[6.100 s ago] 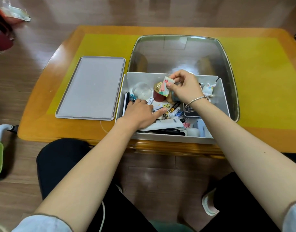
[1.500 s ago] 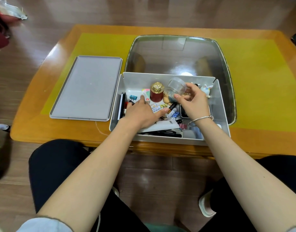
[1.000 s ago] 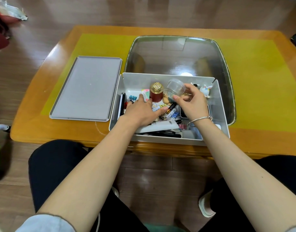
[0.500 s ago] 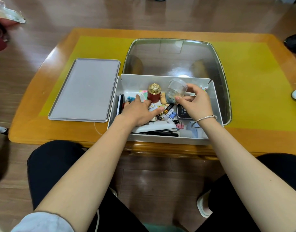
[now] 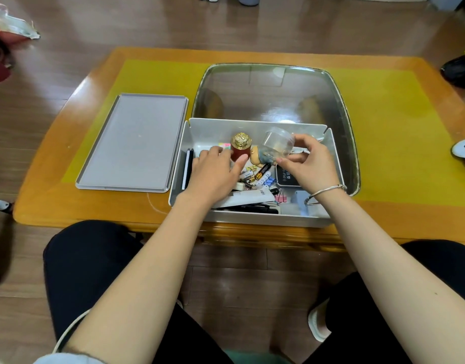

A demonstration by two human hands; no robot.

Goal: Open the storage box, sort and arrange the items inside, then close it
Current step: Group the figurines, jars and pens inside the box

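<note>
The storage box [image 5: 255, 219] sat at the near edge of the wooden surface [image 5: 399, 227], directly ahead at twelve o'clock of the seated person, close enough for both forearms to reach in without leaning. Its flat grey lid [image 5: 133, 141] lay off to nine o'clock of the box, face up and just beside its left wall, probably parked there to leave the opening free while staying within reach for closing. The right hand [image 5: 311, 164] held a small clear plastic jar [image 5: 278, 144], tipped on its side, above the far right part of the box, fingers and thumb curled round it; lifting it likely cleared a view of what lay beneath, or readied it for a new spot. The left hand [image 5: 217, 170] rested palm down on the loose clutter at the box's middle, fingers fairly straight and gripping nothing, the thumb tip reaching toward a red bottle with a gold cap [image 5: 240, 149] standing upright at the back; that flat hand seemed to steady or spread the small things. Batteries [image 5: 261, 173], a pink binder clip [image 5: 280, 198] and a dark card-like item [image 5: 286, 177] lay unsorted near the middle, so the arranging looked only partly done.
</note>
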